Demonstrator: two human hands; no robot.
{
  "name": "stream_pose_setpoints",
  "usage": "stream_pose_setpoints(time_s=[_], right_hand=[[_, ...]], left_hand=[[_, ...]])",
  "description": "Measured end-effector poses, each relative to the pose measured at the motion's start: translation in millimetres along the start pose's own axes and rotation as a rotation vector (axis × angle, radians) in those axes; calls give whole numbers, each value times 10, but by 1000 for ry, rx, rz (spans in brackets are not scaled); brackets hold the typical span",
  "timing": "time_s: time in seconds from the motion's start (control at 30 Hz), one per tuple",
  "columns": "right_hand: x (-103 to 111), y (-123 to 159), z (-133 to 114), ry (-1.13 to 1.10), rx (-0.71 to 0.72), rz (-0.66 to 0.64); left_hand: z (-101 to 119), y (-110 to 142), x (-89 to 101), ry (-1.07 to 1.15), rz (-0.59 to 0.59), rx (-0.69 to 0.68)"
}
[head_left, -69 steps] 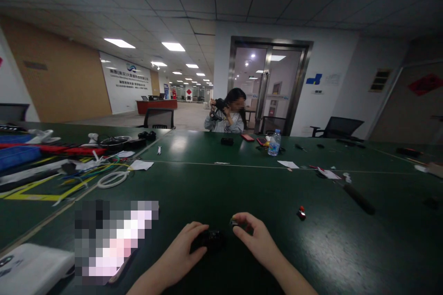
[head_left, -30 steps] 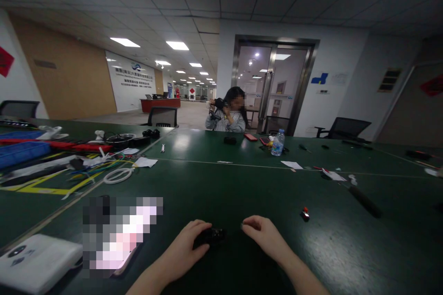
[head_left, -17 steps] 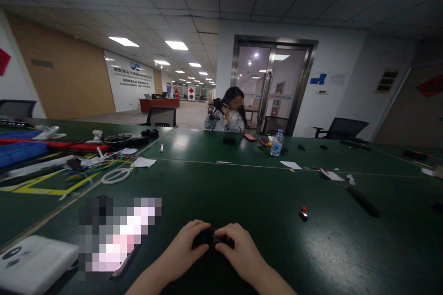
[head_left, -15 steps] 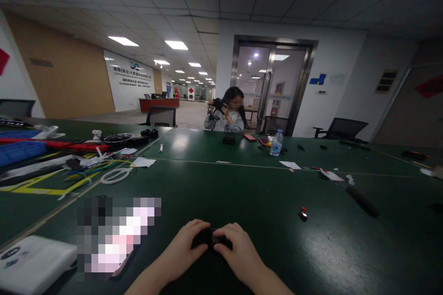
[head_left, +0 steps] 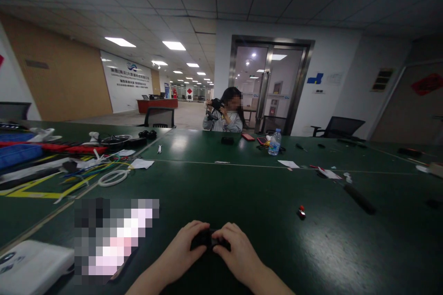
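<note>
Both my hands meet over a small black object [head_left: 209, 237] near the front of the green table [head_left: 263, 202]. My left hand [head_left: 189, 242] grips its left end, thumb in front and fingers behind. On its right end, my right hand [head_left: 235, 245] is closed in the same way. Fingers cover most of the object, so its kind cannot be made out. A small red and silver item [head_left: 301, 212] lies on the table to the right of my hands. Left of them rests a blurred-out, lit flat device [head_left: 121, 239].
A white box [head_left: 34, 265] is at the front left, with cables [head_left: 114, 177] and blue trays [head_left: 20, 154] beyond. A water bottle [head_left: 275, 142] stands towards the far side. A black-handled tool [head_left: 360, 199] lies right. Across sits a person [head_left: 223, 115] holding a black device.
The view has shifted slightly, so the surroundings appear a little further left. My hands keep their hold on the black object with barely any movement.
</note>
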State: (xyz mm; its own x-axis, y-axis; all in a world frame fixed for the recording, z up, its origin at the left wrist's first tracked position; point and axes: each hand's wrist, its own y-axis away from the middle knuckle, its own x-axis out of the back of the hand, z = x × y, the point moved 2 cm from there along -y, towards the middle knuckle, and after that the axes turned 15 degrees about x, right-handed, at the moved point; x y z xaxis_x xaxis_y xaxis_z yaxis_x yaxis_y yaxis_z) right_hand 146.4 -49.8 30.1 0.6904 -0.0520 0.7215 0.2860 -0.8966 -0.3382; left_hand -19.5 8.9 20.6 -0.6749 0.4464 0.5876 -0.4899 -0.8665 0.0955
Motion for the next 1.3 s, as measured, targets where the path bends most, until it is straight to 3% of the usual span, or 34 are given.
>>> stream_pose_setpoints(time_s=[1.07,1.3], right_hand=[[60,49,32,-93,-67,61],[46,49,48,-130,-105,66]], left_hand=[[-40,-16,-18,-16,-2,-10],[-72,-31,-21,-28,55,35]])
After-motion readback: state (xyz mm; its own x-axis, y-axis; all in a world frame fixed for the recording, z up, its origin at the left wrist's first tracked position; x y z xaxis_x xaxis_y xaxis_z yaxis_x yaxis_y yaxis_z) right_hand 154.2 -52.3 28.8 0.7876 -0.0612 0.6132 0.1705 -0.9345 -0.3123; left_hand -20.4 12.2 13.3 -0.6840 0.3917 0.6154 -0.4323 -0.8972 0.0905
